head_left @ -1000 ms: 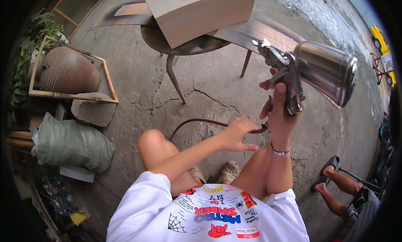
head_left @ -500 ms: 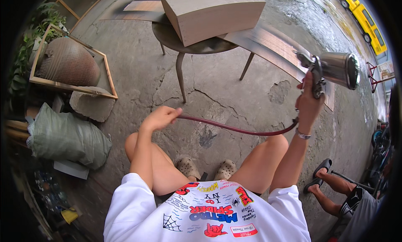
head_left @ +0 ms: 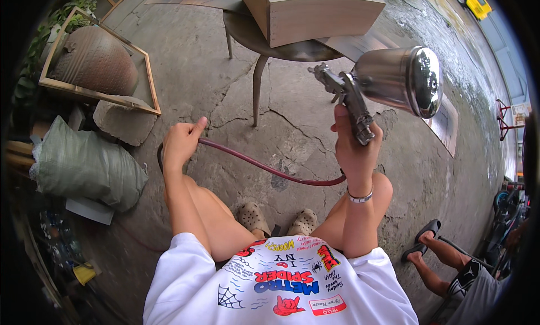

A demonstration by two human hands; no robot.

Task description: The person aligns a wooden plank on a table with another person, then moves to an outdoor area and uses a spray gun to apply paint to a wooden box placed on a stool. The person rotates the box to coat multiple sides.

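Note:
My right hand (head_left: 355, 150) grips a silver spray gun (head_left: 343, 89) with a shiny metal cup (head_left: 388, 77), raised over my right knee. A dark red hose (head_left: 270, 170) hangs below the gun and sags across to my left hand (head_left: 181, 139), closed round it above my left knee. Beyond the gun, a pale wooden box (head_left: 315, 18) rests on a dark round stool (head_left: 247, 35) with thin boards (head_left: 349, 46) on it, one of them stained dark.
At left are a wooden frame (head_left: 147, 80), a clay jar (head_left: 95, 61), plants, a stone block (head_left: 124, 125) and a green woven sack (head_left: 90, 165). Another person's legs (head_left: 427, 254) are at lower right. A yellow vehicle (head_left: 475, 0) shows beyond wet ground (head_left: 427, 16).
My left hand has moved left, drawing the hose out sideways. My right hand with the gun has swung right, then back inward, and the view has shifted.

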